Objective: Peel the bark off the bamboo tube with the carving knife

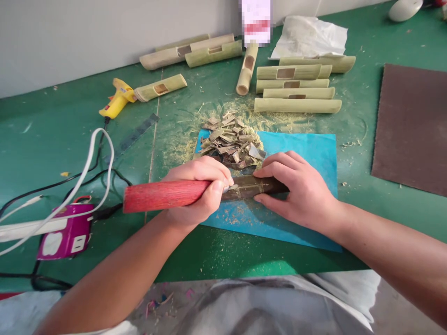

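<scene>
My left hand [199, 170] is closed around a carving knife with a thick red wooden handle [164, 196]. Its short metal blade [231, 187] touches the scored surface of a dark brown bamboo tube [247, 188]. From the other side my right hand [302, 193] grips that tube, fingers over the far edge and thumb along the near one. The tube lies crosswise over a blue sheet [303, 144]; its right end is hidden under my palm. Just beyond it is a heap of bamboo chips [230, 142] and pale shavings.
Several light bamboo tubes [296, 105] with cut openings lie at the back. A yellow glue gun [118, 98], a dark ruler [138, 135], white cable [89, 153] and purple box [66, 232] are at left. A brown mat [412, 130] lies right on the green table.
</scene>
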`<act>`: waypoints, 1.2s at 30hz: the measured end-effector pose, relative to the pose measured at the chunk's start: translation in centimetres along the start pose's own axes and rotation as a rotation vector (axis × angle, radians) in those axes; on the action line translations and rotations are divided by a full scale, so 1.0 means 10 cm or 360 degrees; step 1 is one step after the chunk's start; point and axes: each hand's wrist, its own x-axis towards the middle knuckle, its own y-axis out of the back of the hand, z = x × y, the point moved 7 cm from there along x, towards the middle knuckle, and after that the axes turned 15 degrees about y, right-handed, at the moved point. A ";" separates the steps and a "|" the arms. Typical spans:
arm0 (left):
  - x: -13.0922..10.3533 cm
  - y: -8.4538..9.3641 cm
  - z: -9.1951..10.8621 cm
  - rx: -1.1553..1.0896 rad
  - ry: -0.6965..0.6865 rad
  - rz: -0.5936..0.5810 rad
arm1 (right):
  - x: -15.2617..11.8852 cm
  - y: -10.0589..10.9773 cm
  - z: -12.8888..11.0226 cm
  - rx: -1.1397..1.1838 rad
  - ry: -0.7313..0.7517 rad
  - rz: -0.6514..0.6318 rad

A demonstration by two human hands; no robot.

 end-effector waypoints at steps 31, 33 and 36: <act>0.05 -0.05 0.12 0.0058 0.0011 -0.0195 | 0.00 0.01 0.00 0.0008 -0.0013 -0.0027; 0.05 -0.02 0.09 -0.0027 -0.0012 -0.0140 | 0.00 0.01 0.00 0.0006 -0.0012 -0.0033; 0.04 -0.03 0.05 -0.0051 -0.0028 -0.0144 | 0.00 0.01 0.01 0.0004 -0.0021 -0.0031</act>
